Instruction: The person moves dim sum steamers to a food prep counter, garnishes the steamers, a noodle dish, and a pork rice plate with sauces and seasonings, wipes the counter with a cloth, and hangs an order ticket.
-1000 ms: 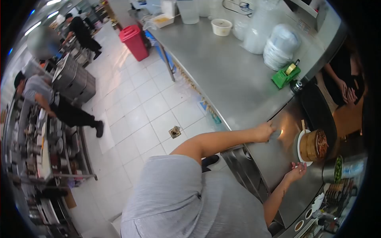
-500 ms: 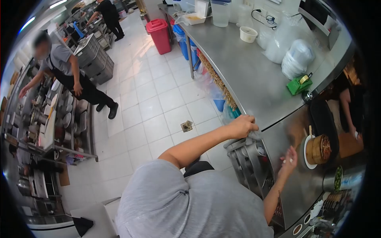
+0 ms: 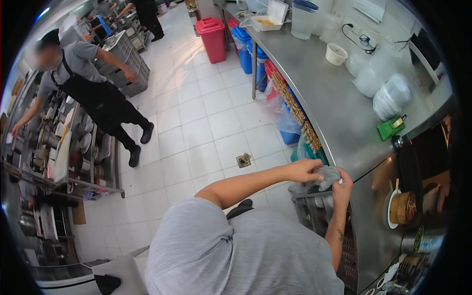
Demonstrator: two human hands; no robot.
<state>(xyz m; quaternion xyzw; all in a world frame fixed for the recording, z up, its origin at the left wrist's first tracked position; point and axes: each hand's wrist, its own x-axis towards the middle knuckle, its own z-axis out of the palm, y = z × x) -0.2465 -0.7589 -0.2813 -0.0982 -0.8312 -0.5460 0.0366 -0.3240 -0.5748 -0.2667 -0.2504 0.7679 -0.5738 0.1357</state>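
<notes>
Both hands' (image 3: 322,179) grip closed, forearms converging.

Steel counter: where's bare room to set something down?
Free: the steel counter between the white bowl and the green tape dispenser, along its front edge. Crowded: the back wall with bagged containers, and the right end around the bamboo steamer.

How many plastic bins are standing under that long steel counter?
3 that I can tell: a red bin standing on the floor at the far end, a blue bin beside it under the steel counter, and another blue one nearer. More may be hidden behind.
</notes>
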